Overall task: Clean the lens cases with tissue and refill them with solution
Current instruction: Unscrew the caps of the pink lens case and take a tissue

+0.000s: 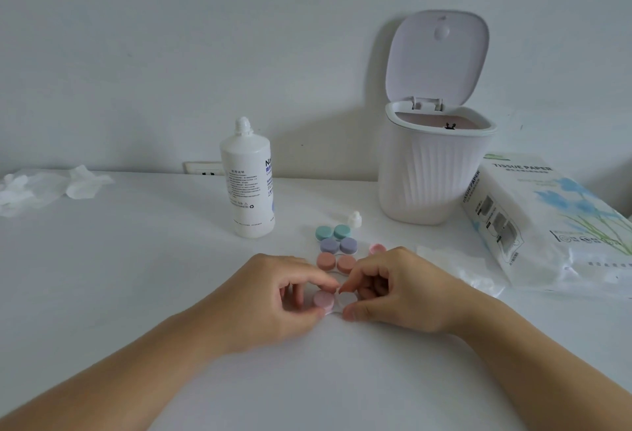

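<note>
At the near middle of the counter [136,259], the fingers [307,280] of the left hand [273,297] curl round the pink-capped well of a pink lens case [325,299], thumb at its near edge and forefinger over its far edge, while the right hand [393,290] pinches the other well, which shows white and uncapped, or holds a bit of tissue over it; the blur there leaves that unsettled. The case lies flat on the counter between both hands, its long axis running left to right across the person's front, capped well to the left, caps facing up. Judging from this, the step in hand is opening or wiping the open well, and it would go best with the left fingers pinning the case firmly so it cannot skid on the smooth surface, and the right turning gently rather than pressing down. Just beyond the hands three more cases sit in a row, one orange [337,262], one purple [338,245] and one teal [332,232], all capped and lying the same way. A loose pink cap [376,248] rests just right of them, and a small white dropper bottle [355,219] stands behind. Farther out stand the solution bottle [247,184] to the left, an open-lidded white bin [431,174] to the right, and a tissue paper pack [547,222] at the far right, with crumpled tissue [51,184] at the far left.
</note>
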Tool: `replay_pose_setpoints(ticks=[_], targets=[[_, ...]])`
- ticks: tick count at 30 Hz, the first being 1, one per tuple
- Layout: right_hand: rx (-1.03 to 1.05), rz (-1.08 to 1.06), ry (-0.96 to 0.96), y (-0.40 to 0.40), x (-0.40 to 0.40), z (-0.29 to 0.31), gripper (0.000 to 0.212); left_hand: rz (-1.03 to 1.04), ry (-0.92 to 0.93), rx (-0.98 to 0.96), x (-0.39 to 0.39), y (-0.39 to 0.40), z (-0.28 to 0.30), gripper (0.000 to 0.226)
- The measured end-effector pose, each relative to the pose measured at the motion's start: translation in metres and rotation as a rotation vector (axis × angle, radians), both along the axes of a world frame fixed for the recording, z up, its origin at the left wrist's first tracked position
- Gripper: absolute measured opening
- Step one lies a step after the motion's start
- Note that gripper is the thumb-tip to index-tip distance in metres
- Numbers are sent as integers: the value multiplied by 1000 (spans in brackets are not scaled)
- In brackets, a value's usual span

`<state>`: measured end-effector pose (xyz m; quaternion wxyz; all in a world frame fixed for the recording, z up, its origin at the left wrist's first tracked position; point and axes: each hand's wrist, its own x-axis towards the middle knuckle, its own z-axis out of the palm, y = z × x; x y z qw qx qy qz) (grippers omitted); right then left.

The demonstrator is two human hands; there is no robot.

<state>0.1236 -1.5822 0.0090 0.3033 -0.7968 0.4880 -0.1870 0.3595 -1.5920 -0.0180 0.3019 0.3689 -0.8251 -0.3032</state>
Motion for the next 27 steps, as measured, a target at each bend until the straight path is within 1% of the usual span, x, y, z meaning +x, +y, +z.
replay_pose_setpoints(ticks=[6,8,11,13,16,20,22,25,27], targets=[[-16,5,13,-1,0,1,17,15,-103,-69,0,-3,1,40],[-16,4,9,-1,0,0,16,4,-101,-76,1,-3,1,35],[-11,3,6,-1,0,0,18,-12,-109,-92,0,-1,2,22],[-12,6,5,-1,1,0,19,26,-143,-135,1,-1,3,18],[-16,6,-8,-1,1,1,17,74,-154,-155,2,0,5,28],[-29,22,0,-1,2,1,18,-27,-127,-102,0,2,5,34],[-27,23,8,0,1,2,19,-53,-110,-101,-1,2,4,34],[-22,22,13,0,1,1,19,-27,-96,-94,-1,1,4,28],[-22,21,15,0,1,0,18,-2,-113,-87,-1,1,4,32]])
